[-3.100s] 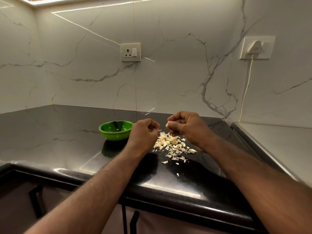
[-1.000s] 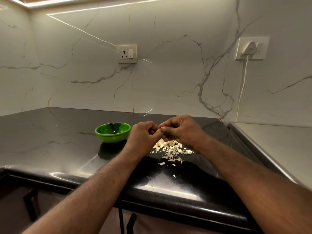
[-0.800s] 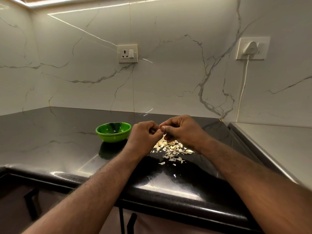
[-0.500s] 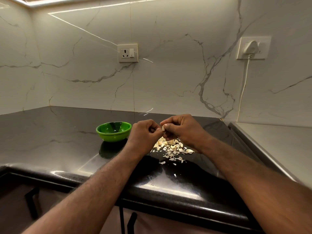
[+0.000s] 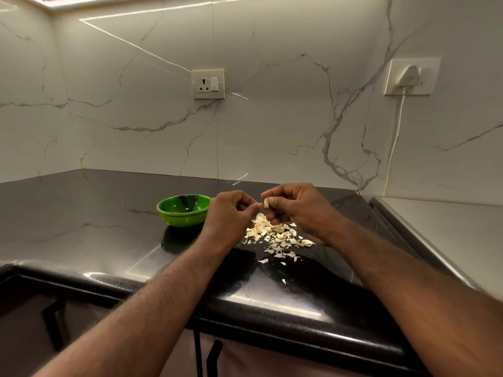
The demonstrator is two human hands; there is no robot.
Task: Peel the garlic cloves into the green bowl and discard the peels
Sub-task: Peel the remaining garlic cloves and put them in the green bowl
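Observation:
My right hand [image 5: 296, 208] pinches a small pale garlic clove [image 5: 266, 203] between thumb and forefinger, held above the counter. My left hand [image 5: 230, 213] is right beside it with curled fingers, its fingertips pinching at a thin bit of peel by the clove. Below both hands lies a scattered pile of garlic peels and cloves [image 5: 275, 236] on the black countertop. The green bowl [image 5: 183, 210] stands just left of my left hand; what lies inside it cannot be made out.
The black countertop [image 5: 81, 227] runs left into a corner and ends at a rounded front edge. A steel surface [image 5: 449, 232] adjoins on the right. The marble wall carries a socket [image 5: 208, 84] and a plugged-in white cable [image 5: 394, 142].
Both hands have stayed close together over the pile. The clove now shows more plainly at my right fingertips, and my left fingers have drawn slightly away from it.

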